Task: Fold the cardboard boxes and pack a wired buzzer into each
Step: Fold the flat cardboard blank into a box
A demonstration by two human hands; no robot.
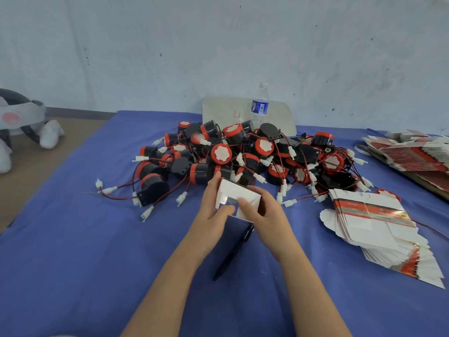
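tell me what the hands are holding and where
A white cardboard box, held between both: the left hand grips its left side, the right hand its right side.

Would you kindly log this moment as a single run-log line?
step: folding | left hand: grips cardboard box | right hand: grips cardboard box | buzzers: piled behind | flat boxes: stacked right

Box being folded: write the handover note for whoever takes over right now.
Left grip and right grip: both hold the box, its fold unfinished.
Buzzers: loose pile just behind the box.
Flat boxes: fanned stack at the right, more at the far right.
Done: no packed box in view.
Left: finish this fold, put one buzzer in, close it, repeat.
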